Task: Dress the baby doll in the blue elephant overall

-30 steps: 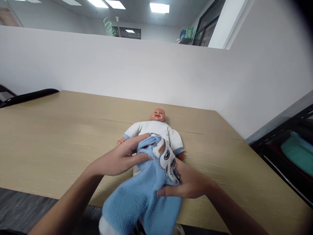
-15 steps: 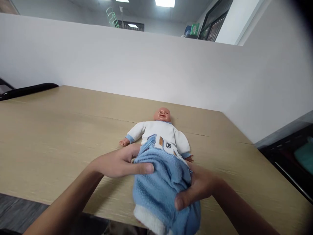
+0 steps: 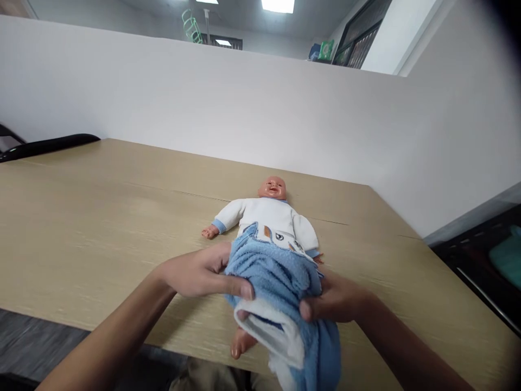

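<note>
A baby doll [image 3: 272, 189] in a white top [image 3: 266, 214] with blue cuffs lies face up on the table, its head away from me. A blue fleece doll garment [image 3: 268, 266] with a white embroidered patch covers its lower body. My left hand [image 3: 203, 271] grips the garment's left side, thumb on top and fingers hidden beneath. On the other side my right hand [image 3: 337, 296] holds it in the same way. Between the thumbs and the near edge, a white-trimmed opening [image 3: 272, 331] gapes. One bare doll foot [image 3: 243, 342] shows below the fabric; the other is hidden.
The wooden table [image 3: 122, 217] ends at a white partition [image 3: 203, 103] behind the doll. A black chair back [image 3: 49, 146] stands at the far left. Dark furniture with a teal item [image 3: 507, 255] is at the right edge.
The garment's lower part has been drawn up away from me, so its white-trimmed opening and a doll foot now show. Both hands keep their hold; my right hand has shifted slightly up.
</note>
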`<state>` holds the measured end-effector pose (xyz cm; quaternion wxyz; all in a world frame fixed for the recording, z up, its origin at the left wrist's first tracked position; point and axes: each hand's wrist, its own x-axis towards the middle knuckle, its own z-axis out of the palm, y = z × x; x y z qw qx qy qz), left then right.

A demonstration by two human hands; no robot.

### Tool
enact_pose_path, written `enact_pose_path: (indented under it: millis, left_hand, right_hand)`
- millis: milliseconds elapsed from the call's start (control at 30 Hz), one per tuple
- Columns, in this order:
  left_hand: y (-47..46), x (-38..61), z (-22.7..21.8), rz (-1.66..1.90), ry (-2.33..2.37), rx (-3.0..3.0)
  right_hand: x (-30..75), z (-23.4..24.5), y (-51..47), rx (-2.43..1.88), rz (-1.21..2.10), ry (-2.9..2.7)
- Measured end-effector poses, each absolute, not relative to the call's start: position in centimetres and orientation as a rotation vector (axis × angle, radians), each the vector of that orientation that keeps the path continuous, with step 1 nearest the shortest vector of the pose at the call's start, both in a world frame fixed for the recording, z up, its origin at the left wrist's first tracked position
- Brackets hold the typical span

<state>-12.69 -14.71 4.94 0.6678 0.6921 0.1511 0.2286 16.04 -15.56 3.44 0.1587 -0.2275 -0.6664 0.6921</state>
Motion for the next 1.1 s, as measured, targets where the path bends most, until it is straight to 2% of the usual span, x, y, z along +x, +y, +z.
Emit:
enact_pose_path:
  millis: [133,333,400,500,567,700,833,900,1100]
  left_hand:
    - [-15.9,-12.3,5.1,0.562,0.511,1.592]
    - [-19.9,-11.3,4.9,0.443,0.773,1.424]
    - [-21.2,-10.9,4.2,0.611,0.991,1.474]
    - [-22.6,-10.3,2.5,0.833,1.215,1.579]
    - [-23.0,-10.1,1.2,0.88,1.315,1.622]
    - [-22.4,-9.8,-0.7,0.877,1.413,1.686]
    - [-20.9,-9.7,-1.9,0.859,1.416,1.717]
    - [-19.8,-9.8,-2.4,0.867,1.406,1.71]
    - [-16.5,-10.0,-2.9,0.868,1.53,1.815]
  right_hand:
    - [16.3,3.2,-16.1,-0.717,1.923,-1.899]
    - [16.0,2.7,-18.5,-0.894,1.871,-1.785]
    - [15.3,2.8,-19.9,-1.031,1.67,-1.83]
    - [14.1,2.5,-21.6,-1.223,1.197,-1.899]
    - [13.5,1.9,-22.1,-1.286,0.938,-1.933]
    - [12.7,0.1,-21.3,-1.384,0.665,-2.019]
    - [12.2,-1.4,-19.6,-1.533,0.679,-1.978]
    - [12.1,-1.8,-18.6,-1.503,0.735,-1.968]
    - [12.5,-2.4,-15.0,-1.442,0.627,-1.942]
